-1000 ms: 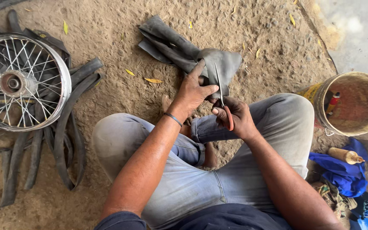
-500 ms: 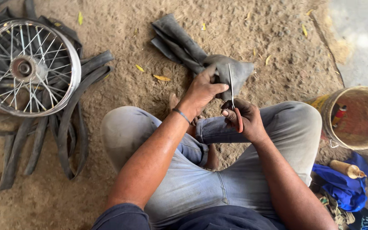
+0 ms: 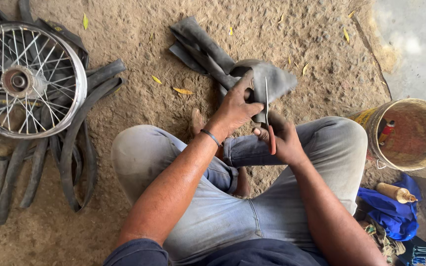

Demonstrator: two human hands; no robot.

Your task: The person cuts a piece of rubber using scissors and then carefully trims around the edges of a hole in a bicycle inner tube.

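— Black rubber, that folded piece of inner tube [image 3: 272, 79]: where is it?

— On the sandy ground [image 3: 149, 113] just ahead of the person's crossed legs in pale grey jeans [image 3: 213, 212], its long flat tail running up and to the left. The near end is lifted, and the left hand [image 3: 235, 108] presses on it with fingers spread, thumb tucked under the fold.

— And the right hand [image 3: 284, 140]?

— Its grip is closed around the red handle of a thin metal tool [image 3: 268, 116]. The narrow blade stands nearly upright against the rubber, right beside the left fingers. Whether the tip is cutting in or only resting there, I cannot tell.

— Anything different from half a second back?

— Little. Both hands sit on the same spot of the tube as before and the blade keeps the same upright lean. The whole scene has slid slightly in the view, so the head has shifted, not the work.

— What lies around?

— Far left, a spoked silver wheel rim [image 3: 25, 81] lies flat on a heap of black tyre strips [image 3: 75, 143]. To the right stands a worn yellow bucket [image 3: 410, 133] with a small red thing inside. Below it, a blue cloth [image 3: 385, 212] carries a tan wooden-looking handle [image 3: 393, 192]. Yellow leaves [image 3: 182, 90] dot the sand.
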